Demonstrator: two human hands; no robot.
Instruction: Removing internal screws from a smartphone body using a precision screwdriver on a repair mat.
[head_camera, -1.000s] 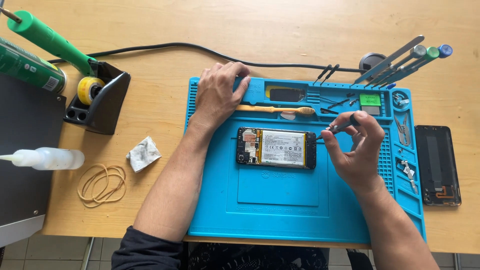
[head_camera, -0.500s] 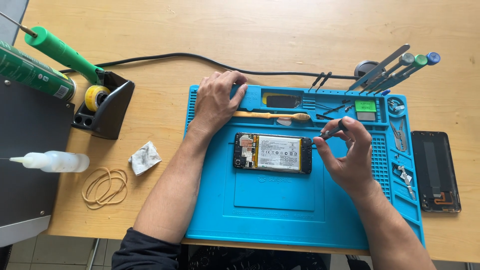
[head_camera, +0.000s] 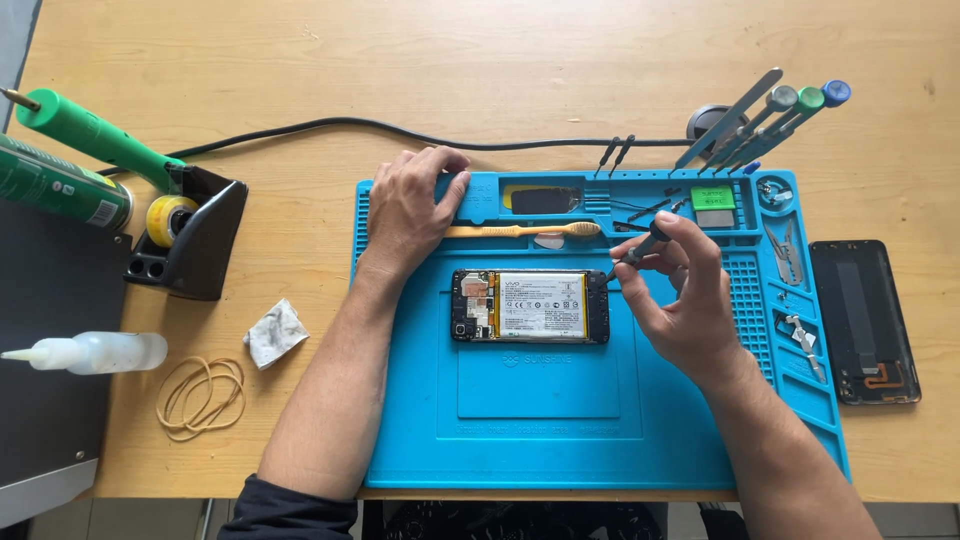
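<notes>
Head view. Opened phone (head_camera: 529, 306), back removed and battery exposed, lies flat at the centre of the blue mat (head_camera: 560, 430).

Right hand (head_camera: 682, 290), just right of the phone, pinches a thin dark screwdriver (head_camera: 634, 250) between thumb and fingertips, tip at the phone's upper right corner. Left hand (head_camera: 412, 208) rests above-left of the phone, fingers loosely together on the mat's rim.

A toothbrush (head_camera: 520, 230) lies just above the phone; tweezers (head_camera: 787, 250) and the detached back cover (head_camera: 862, 320) sit to its right. Nothing obstructs the phone.

Against the previous frame, the right hand has closed in on the corner; the left hand is unchanged.
</notes>
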